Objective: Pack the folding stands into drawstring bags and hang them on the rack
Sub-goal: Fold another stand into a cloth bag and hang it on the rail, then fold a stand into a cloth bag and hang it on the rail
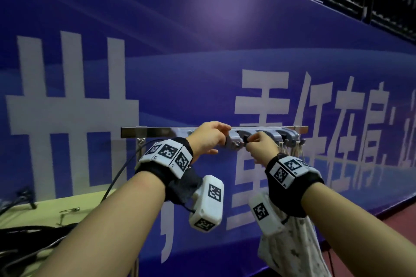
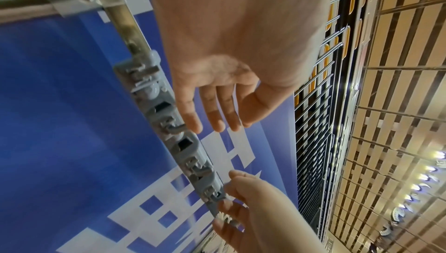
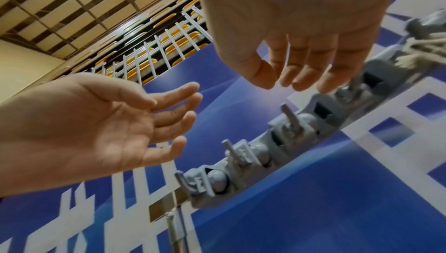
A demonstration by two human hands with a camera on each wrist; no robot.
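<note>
A grey hook rail [image 1: 287,135] sits on a metal bar [image 1: 157,131] in front of a blue banner. My left hand [image 1: 209,139] is raised at the rail's left end, fingers straight and relaxed, holding nothing [image 2: 217,119]. My right hand [image 1: 258,145] is just to its right at the rail's middle, fingers loosely bent and empty [image 3: 289,73], one fingertip close to a hook [image 3: 292,119]. Beige cords [image 1: 292,152] hang from the rail's right hooks. A white patterned drawstring bag [image 1: 292,247] hangs below my right forearm, partly hidden by it.
A table with a pale green cover [image 1: 45,209] stands at lower left, with dark blurred items [image 1: 22,236] and small metal clips [image 1: 69,210] on it. The blue banner [image 1: 202,51] fills the background. Railings run along the top right. Red floor [image 1: 400,220] shows at right.
</note>
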